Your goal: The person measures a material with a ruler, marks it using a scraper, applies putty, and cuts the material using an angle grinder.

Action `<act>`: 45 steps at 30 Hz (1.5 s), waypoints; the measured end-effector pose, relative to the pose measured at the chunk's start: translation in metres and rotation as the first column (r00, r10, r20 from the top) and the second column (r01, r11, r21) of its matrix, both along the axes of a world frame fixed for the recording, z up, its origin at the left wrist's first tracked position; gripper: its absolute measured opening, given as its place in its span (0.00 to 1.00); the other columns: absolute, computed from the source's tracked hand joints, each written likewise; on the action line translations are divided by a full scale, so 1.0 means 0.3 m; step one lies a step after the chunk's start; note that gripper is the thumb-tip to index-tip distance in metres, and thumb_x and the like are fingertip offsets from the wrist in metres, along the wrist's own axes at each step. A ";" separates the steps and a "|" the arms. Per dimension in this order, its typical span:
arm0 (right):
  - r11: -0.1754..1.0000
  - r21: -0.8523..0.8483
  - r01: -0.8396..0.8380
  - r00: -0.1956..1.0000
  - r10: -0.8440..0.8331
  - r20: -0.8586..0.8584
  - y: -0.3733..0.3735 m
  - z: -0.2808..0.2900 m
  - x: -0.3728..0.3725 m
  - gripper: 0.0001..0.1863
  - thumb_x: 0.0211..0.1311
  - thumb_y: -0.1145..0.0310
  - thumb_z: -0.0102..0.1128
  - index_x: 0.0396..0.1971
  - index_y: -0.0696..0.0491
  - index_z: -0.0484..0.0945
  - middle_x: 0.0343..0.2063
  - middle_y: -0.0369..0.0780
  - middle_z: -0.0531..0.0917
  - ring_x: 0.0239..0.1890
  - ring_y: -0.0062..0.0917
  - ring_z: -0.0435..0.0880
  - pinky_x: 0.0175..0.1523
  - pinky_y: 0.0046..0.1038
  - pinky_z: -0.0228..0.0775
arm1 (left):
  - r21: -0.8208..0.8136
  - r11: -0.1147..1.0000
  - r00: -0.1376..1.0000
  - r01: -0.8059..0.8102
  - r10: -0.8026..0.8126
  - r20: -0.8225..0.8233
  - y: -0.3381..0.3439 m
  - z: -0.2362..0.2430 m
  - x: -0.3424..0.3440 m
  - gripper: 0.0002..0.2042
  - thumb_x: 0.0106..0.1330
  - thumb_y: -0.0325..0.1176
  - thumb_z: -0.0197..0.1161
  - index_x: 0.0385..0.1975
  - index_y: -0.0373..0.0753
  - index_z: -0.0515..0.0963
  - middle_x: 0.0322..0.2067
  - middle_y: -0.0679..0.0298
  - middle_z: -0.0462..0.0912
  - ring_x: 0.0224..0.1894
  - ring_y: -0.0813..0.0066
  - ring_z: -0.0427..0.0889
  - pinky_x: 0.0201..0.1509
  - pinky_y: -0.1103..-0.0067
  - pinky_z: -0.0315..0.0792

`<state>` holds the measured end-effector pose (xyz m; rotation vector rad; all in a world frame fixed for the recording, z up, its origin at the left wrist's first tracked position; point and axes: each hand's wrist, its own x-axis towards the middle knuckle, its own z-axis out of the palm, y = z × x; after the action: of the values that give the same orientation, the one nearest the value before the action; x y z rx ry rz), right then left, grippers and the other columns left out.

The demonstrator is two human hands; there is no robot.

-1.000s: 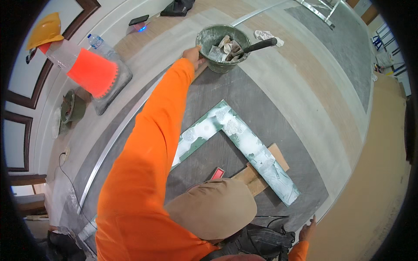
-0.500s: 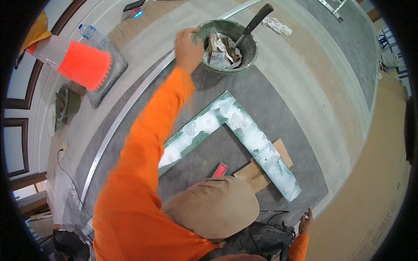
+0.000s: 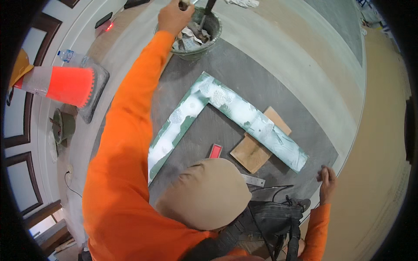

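Note:
At the top, my left hand (image 3: 173, 18) is closed at the left rim of a dark green bucket (image 3: 213, 32). Between its fingers shows the pale, dark-centred end of something I cannot make out. Crumpled scraps (image 3: 188, 41) and a dark-handled tool (image 3: 206, 15) stand in the bucket. Below it lies an L-shaped green board (image 3: 244, 114) smeared with white compound, its corner pointing up toward the bucket. My right hand (image 3: 327, 176) hovers past the board's lower right end, fingers curled in, with nothing visible in them.
Wooden pieces (image 3: 251, 153) lie beneath the board's right arm. Near them are a red-faced block (image 3: 215, 151) and a metal strip (image 3: 254, 180). An orange cone (image 3: 69, 86), a small pail (image 3: 65, 126) and a bottle (image 3: 67, 55) stand left. Brown sheeting (image 3: 383, 143) runs along the right.
The view has shifted, and my left hand now closes on something at the bucket's rim. My right hand has risen on the right, its fingers curling in from a more spread pose.

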<state>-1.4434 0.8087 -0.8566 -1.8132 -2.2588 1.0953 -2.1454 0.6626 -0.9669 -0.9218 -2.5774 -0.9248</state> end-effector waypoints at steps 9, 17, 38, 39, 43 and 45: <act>0.434 -0.777 -0.456 0.728 -0.320 -0.606 -0.100 -0.061 -1.034 0.31 0.73 0.50 0.48 0.65 0.59 0.66 0.37 0.43 0.82 0.37 0.26 0.82 0.42 0.28 0.76 | 0.033 0.281 0.265 0.959 -0.850 -0.455 -0.148 0.167 0.802 0.21 0.60 0.29 0.66 0.55 0.42 0.77 0.53 0.62 0.80 0.56 0.61 0.80 0.57 0.72 0.77; 0.826 -0.415 -0.381 0.688 -0.046 -0.724 0.219 -0.007 -1.277 0.25 0.63 0.66 0.55 0.59 0.60 0.74 0.21 0.33 0.72 0.18 0.18 0.67 0.26 0.23 0.67 | -0.293 0.725 0.777 0.623 -0.530 0.339 -0.594 -0.152 0.741 0.31 0.56 0.43 0.73 0.57 0.37 0.71 0.54 0.52 0.74 0.53 0.52 0.74 0.60 0.63 0.69; 0.856 -0.452 -0.252 0.897 0.031 -0.441 0.081 -0.374 -1.319 0.18 0.58 0.56 0.71 0.21 0.54 0.76 0.15 0.36 0.75 0.18 0.21 0.73 0.21 0.27 0.64 | -0.495 0.757 0.811 0.426 -0.562 -0.161 -0.490 -0.059 0.395 0.26 0.67 0.50 0.62 0.66 0.63 0.70 0.23 0.66 0.73 0.22 0.69 0.73 0.29 0.72 0.71; 0.856 -0.453 -0.250 0.897 0.029 -0.441 0.064 -0.376 -1.334 0.18 0.58 0.56 0.71 0.21 0.54 0.76 0.15 0.36 0.75 0.18 0.21 0.73 0.21 0.27 0.64 | -0.495 0.756 0.811 0.428 -0.563 -0.160 -0.490 -0.059 0.386 0.26 0.67 0.50 0.62 0.66 0.63 0.70 0.23 0.66 0.73 0.22 0.69 0.73 0.29 0.72 0.71; 0.835 -0.476 -0.276 0.889 0.032 -0.458 0.092 -0.425 -1.389 0.16 0.58 0.59 0.71 0.21 0.54 0.77 0.17 0.35 0.74 0.18 0.22 0.73 0.23 0.29 0.66 | -0.484 0.761 0.798 0.432 -0.572 -0.188 -0.467 -0.047 0.355 0.27 0.67 0.49 0.63 0.67 0.65 0.69 0.23 0.65 0.72 0.23 0.68 0.73 0.30 0.71 0.71; 0.841 -0.448 -0.303 0.813 -0.017 -0.582 0.087 -0.427 -1.411 0.15 0.58 0.60 0.70 0.21 0.54 0.78 0.17 0.35 0.74 0.17 0.22 0.72 0.23 0.29 0.65 | -0.518 0.752 0.801 0.407 -0.567 -0.193 -0.465 -0.034 0.339 0.27 0.68 0.50 0.62 0.68 0.65 0.68 0.23 0.66 0.73 0.22 0.69 0.72 0.29 0.72 0.70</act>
<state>-1.8669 0.8349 -0.9847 -1.1542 -1.8558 2.1163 -2.0437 0.5231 -0.9773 -1.7900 -2.3000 -0.1934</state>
